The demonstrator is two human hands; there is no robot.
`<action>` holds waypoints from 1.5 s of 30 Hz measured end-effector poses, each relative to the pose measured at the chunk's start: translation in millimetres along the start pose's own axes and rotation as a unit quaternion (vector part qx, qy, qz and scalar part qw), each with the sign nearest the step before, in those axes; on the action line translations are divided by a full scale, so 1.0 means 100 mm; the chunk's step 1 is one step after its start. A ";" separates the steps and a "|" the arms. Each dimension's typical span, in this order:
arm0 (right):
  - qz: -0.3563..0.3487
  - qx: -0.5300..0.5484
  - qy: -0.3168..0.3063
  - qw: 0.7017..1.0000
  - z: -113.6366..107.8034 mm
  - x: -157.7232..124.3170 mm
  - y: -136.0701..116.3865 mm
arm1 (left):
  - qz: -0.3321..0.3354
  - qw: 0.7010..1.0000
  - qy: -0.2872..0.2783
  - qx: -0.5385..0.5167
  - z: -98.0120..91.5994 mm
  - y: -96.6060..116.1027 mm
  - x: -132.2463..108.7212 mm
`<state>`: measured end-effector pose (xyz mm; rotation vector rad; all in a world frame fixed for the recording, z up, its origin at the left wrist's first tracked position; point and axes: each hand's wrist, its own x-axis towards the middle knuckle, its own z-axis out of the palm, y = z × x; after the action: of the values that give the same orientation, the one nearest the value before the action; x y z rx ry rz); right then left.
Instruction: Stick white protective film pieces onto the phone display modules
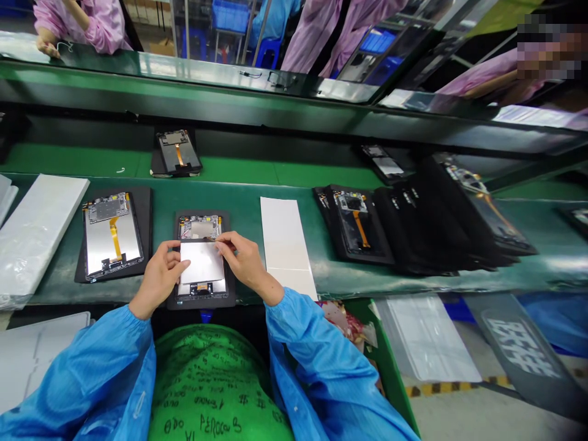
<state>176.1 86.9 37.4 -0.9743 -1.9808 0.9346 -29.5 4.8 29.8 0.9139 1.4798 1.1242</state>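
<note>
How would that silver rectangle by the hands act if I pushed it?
The silver rectangle is probably stiff: its edges look straight between the left hand and the right hand. Its smooth, shiny face might be slippery. Being flat, it seems likelier to slide than roll.

Glossy blue sleeves [326, 346] are ending in gathered cuffs [281, 304]. Dark lettering [220, 424] is running across the bright green garment [211, 349].

A center tablet [195, 228] lies on the workbench [245, 205] between a left tablet [100, 239] and a sheet [285, 236], overlapping tablets [434, 226] farther right.
</note>
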 end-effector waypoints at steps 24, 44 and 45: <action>-0.083 -0.126 -0.169 0.974 -0.04 -0.09 0.02 | 0.041 0.984 -0.009 0.174 -0.06 -0.04 0.04; -0.086 -0.190 -0.142 0.968 0.05 -0.27 0.11 | 0.112 0.866 0.072 0.482 -0.18 -0.08 -0.01; -0.070 -0.186 -0.105 0.974 0.04 -0.33 0.12 | 0.133 0.863 0.089 0.479 -0.18 -0.13 -0.02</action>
<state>191.5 63.2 15.6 -0.9493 -2.4291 0.6211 -46.9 -4.2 18.5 1.7654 2.1624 0.6080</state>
